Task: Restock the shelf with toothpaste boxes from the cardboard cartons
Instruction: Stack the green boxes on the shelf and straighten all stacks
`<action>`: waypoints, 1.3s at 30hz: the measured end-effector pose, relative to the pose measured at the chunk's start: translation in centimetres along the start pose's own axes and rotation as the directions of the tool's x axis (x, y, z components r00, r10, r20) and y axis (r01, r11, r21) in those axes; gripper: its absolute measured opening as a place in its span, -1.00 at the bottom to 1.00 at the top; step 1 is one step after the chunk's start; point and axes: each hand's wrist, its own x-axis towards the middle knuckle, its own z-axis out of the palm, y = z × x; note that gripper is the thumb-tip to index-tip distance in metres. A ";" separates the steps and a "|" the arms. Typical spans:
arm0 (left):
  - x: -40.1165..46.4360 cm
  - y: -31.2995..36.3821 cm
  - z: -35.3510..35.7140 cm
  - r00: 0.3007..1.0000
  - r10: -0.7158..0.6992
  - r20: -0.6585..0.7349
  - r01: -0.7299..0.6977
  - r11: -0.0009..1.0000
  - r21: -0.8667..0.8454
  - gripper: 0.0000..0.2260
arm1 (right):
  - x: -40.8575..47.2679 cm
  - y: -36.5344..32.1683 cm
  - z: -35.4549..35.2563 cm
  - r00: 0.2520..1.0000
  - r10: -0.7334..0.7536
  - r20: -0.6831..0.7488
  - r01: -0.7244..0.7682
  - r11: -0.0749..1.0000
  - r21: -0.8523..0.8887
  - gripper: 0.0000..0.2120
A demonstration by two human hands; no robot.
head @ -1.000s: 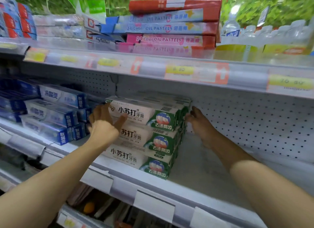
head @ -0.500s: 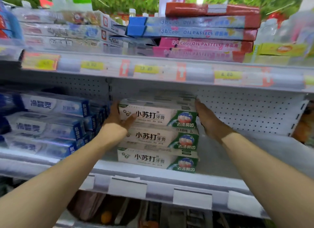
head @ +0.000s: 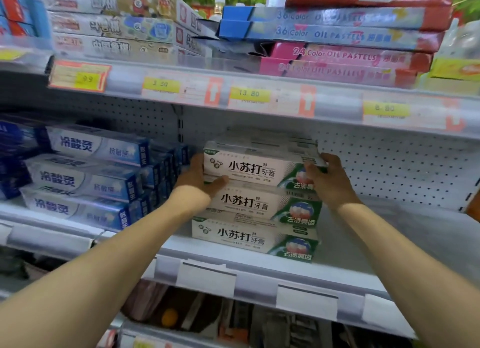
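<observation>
Both hands, left hand (head: 200,179) and right hand (head: 328,181), are gripping the top toothpaste box (head: 259,166) on a three-high pile, with shelf (head: 389,244) room waiting.

The white shelf (head: 389,249) carries a stack of green-and-white toothpaste boxes (head: 255,240) directly below the gripping hands. Left of the grip sit stacked blue toothpaste boxes (head: 78,210).
</observation>
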 end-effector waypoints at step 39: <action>4.0 -0.3 -2.1 0.964 -0.255 0.077 0.261 0.850 -0.458 -0.45 | -1.3 -0.6 1.7 0.966 0.080 -0.245 -0.109 0.988 -0.107 -0.57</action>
